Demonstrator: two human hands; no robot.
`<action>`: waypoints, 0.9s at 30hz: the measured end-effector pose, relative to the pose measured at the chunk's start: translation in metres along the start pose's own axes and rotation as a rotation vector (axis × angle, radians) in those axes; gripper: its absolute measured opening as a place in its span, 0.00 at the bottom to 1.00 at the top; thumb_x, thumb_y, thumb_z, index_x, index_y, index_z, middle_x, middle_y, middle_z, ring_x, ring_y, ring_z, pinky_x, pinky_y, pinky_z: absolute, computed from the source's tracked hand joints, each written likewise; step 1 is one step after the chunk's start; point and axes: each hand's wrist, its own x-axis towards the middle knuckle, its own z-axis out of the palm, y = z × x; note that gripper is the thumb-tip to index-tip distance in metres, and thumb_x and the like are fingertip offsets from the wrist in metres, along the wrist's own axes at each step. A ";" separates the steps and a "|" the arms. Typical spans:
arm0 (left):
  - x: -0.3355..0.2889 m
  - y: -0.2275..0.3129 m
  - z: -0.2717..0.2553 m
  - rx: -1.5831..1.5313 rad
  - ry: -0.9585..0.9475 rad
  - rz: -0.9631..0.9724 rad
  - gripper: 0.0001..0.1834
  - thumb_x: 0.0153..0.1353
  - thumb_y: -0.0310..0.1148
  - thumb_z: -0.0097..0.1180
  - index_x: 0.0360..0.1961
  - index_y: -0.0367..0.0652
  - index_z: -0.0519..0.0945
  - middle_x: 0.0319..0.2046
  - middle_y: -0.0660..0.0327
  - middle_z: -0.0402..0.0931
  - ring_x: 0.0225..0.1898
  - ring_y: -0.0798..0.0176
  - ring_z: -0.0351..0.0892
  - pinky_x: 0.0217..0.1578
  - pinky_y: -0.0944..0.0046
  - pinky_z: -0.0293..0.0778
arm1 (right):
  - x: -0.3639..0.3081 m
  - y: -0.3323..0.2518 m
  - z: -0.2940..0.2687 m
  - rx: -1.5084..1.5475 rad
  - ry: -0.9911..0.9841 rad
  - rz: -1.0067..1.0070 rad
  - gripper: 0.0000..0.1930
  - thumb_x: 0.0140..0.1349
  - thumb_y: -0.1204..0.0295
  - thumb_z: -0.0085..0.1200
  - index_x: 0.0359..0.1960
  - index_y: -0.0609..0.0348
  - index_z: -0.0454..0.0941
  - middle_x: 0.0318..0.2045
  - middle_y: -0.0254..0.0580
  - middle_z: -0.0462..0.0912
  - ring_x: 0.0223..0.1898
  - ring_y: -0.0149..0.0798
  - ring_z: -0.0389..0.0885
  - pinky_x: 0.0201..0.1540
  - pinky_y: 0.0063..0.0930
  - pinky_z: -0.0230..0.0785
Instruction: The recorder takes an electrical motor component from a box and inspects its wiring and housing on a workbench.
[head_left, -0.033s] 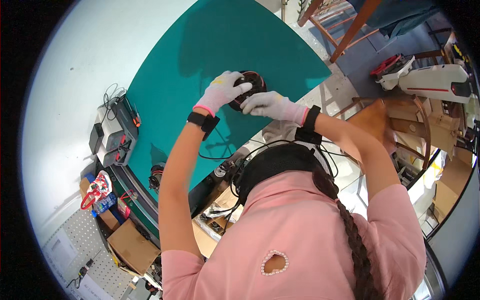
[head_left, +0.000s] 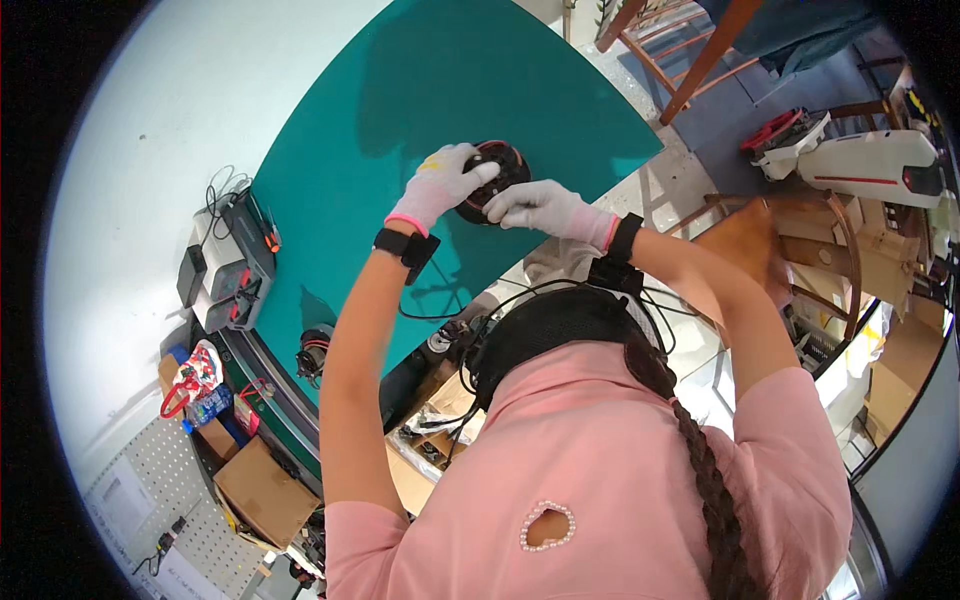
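Over the green tabletop (head_left: 530, 90), a round black part (head_left: 512, 168) with a thin reddish line along its rim sits between my two gloved hands. My left hand (head_left: 442, 184), in a white glove with a pink cuff, is closed on its left side, thumb across the top. At the near right edge of the part, the fingers of my right hand (head_left: 548, 210) are pinched together. Whatever lies between those fingertips is hidden or too small to make out. The part's underside and near side are partly covered by my hands.
A grey-white boxy device (head_left: 222, 275) with cables stands by the left wall. A similar dark round part (head_left: 314, 352) lies at the table's left edge. Beyond are a cardboard box (head_left: 266, 492), a wooden chair (head_left: 852, 262) on the right and black cables (head_left: 520, 298) near my head.
The round part has shifted very slightly left, and my right fingertips have moved a little. My left hand stays on the part.
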 end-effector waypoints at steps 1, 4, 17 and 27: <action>-0.002 0.000 -0.002 -0.055 0.003 -0.151 0.28 0.53 0.54 0.50 0.42 0.38 0.75 0.39 0.50 0.75 0.43 0.51 0.75 0.44 0.57 0.70 | -0.002 0.001 -0.002 0.196 0.061 0.133 0.09 0.59 0.75 0.51 0.41 0.62 0.76 0.40 0.41 0.78 0.40 0.34 0.77 0.45 0.25 0.72; -0.019 -0.002 -0.006 -0.187 0.045 -0.339 0.31 0.56 0.56 0.46 0.33 0.31 0.75 0.24 0.51 0.77 0.23 0.55 0.79 0.26 0.62 0.75 | 0.002 0.003 -0.011 0.588 0.181 0.306 0.11 0.61 0.75 0.49 0.44 0.64 0.72 0.41 0.44 0.77 0.37 0.33 0.77 0.42 0.22 0.72; -0.060 -0.008 0.041 -1.318 -0.084 -0.685 0.33 0.63 0.58 0.34 0.23 0.36 0.73 0.15 0.61 0.72 0.13 0.69 0.73 0.13 0.76 0.67 | 0.074 0.008 -0.044 0.350 0.336 0.459 0.19 0.61 0.75 0.47 0.52 0.70 0.63 0.36 0.42 0.76 0.31 0.28 0.76 0.36 0.16 0.72; -0.032 0.023 -0.014 -0.226 0.501 -0.267 0.22 0.51 0.48 0.58 0.35 0.38 0.77 0.29 0.55 0.77 0.31 0.60 0.76 0.33 0.62 0.72 | 0.083 0.001 -0.035 0.011 0.305 0.480 0.16 0.60 0.72 0.41 0.48 0.64 0.69 0.35 0.44 0.78 0.31 0.29 0.77 0.33 0.21 0.72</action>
